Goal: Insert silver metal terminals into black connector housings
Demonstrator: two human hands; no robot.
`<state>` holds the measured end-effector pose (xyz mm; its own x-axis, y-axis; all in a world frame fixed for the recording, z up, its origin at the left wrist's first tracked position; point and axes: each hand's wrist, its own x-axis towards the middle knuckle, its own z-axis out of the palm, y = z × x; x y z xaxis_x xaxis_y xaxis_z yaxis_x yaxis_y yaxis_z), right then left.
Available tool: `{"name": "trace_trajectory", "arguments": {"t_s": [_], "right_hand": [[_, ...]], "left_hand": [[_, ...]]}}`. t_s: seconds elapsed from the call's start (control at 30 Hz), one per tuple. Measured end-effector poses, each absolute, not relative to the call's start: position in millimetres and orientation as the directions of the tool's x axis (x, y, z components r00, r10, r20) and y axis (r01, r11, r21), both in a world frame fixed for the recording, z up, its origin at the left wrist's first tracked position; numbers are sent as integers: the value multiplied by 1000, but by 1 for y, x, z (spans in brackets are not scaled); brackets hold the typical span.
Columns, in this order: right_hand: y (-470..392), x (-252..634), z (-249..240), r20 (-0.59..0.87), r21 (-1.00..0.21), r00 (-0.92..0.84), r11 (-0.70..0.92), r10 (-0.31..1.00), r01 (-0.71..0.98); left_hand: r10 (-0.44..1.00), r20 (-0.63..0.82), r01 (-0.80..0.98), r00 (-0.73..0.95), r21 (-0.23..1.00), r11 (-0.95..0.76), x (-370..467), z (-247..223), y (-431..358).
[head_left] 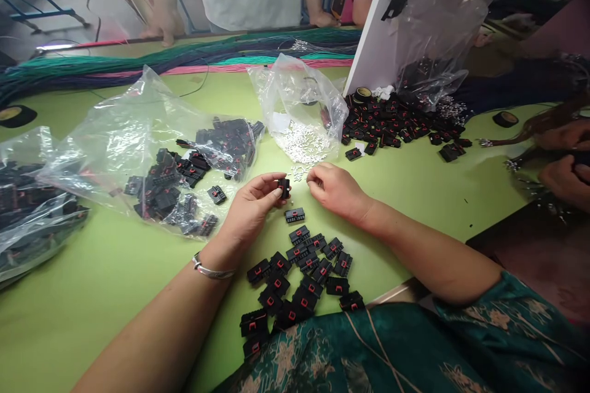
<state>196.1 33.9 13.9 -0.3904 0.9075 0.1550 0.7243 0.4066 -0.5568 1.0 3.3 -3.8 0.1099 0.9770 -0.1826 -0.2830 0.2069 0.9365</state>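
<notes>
Between the thumb and fingers of my left hand [251,206] is a black connector housing [284,188] with a red clip, held upright above the green table. My right hand [338,192] is just to its right, fingertips pinched together; whatever they hold, if anything, is too small to make out. Beyond both hands lies a loose heap of small white plugs [302,144], spilling from a clear plastic bag [295,83]. Toward my body several black connector housings with red clips [308,263] lie scattered, the closest one [295,215] just below my hands.
Clear bags of black housings [184,172] lie left. A larger pile of housings [391,120] sits by a white upright board [369,31]. Wire bundles [184,55] run along the back, where people stand. Another person's hands [565,172] hold wires at far right.
</notes>
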Motion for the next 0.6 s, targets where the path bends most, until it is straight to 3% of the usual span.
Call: {"name": "trace_trajectory", "arguments": {"t_s": [0.23, 0.33, 0.6], "right_hand": [[33, 196, 10, 132, -605, -516, 481, 847, 635], [30, 190, 9, 92, -593, -543, 484, 834, 643], [33, 169, 13, -46, -401, -646, 578, 762, 711]], "left_hand": [[982, -139, -392, -129, 916, 78, 2, -1, 5], [979, -136, -402, -151, 913, 65, 2, 0, 6], [989, -103, -380, -109, 923, 54, 1, -5, 8]]}}
